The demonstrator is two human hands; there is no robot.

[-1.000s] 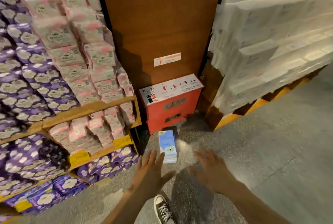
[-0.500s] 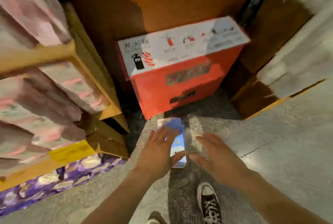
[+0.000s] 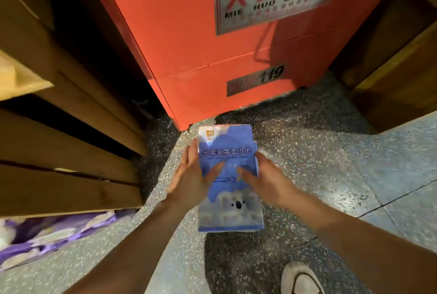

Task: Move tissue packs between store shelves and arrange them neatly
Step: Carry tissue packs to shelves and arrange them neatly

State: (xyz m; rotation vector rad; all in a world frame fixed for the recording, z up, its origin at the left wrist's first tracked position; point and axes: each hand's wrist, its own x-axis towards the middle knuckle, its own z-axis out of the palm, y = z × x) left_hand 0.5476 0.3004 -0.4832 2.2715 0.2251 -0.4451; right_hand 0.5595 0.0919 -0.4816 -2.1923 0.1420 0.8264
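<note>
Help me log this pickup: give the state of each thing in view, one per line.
blue tissue pack: gripped from both sides, label up, in front of the red box; lifted or on the floor, cannot tell.
left hand: grips the pack's left edge, thumb on its face.
right hand: grips the pack's right edge, thumb on its face.
red box: standing on the floor.
purple packs: lying under the left shelf, blurred.

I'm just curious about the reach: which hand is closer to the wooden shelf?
Left. The left hand grips the blue tissue pack on the side toward the wooden shelf; the right hand grips the pack's opposite side, farther from the shelf.
</note>
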